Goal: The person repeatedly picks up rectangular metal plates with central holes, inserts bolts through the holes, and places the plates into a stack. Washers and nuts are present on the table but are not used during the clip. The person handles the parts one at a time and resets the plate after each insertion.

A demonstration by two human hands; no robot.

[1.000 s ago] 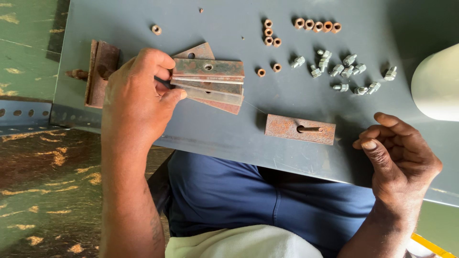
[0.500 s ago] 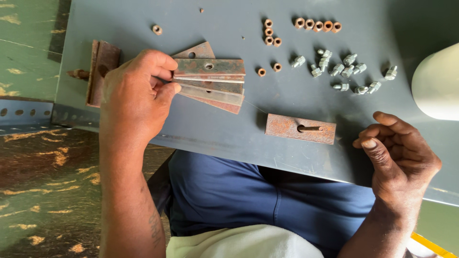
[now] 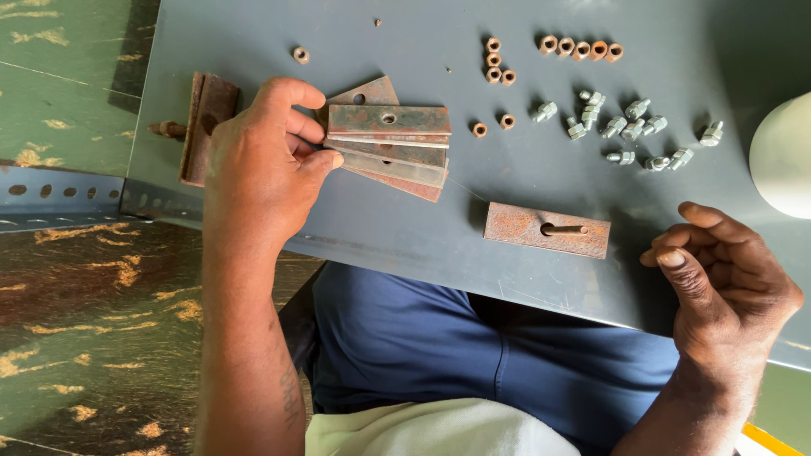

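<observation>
Nearest: the person's lap in dark blue trousers (image 3: 439,338), with a pale cloth (image 3: 439,431) at the lower edge of the view.

Right hand (image 3: 731,287): rests at the near edge of the grey metal sheet (image 3: 524,181), fingers loosely curled, holding nothing.

Single rusty plate (image 3: 547,230): lies flat on the sheet just left of the right hand, apart from it, with a bolt (image 3: 564,229) standing in its hole.

Left hand (image 3: 262,173): closed on the left end of the fanned stack of rusty plates (image 3: 393,148), thumb on top and fingers tucked beneath. The stack lies mid-sheet, some five flat strips spread like cards, each with a central hole.

Handling, as judged: the plates look like stiff steel, fairly heavy for their size, rough with rust and so not slippery, but loose strips may slide over one another. Best gripped across both faces at one end, pinching all layers together, as the left hand does now.

Left of that hand: a further pair of rusty plates (image 3: 207,127) on edge with a bolt through them.

Farther: small rusty nuts (image 3: 498,67) in a cluster and a row (image 3: 581,48), one stray nut (image 3: 300,55), and a scatter of grey bolts (image 3: 629,131). A pale rounded object (image 3: 781,156) sits at the right edge.
</observation>
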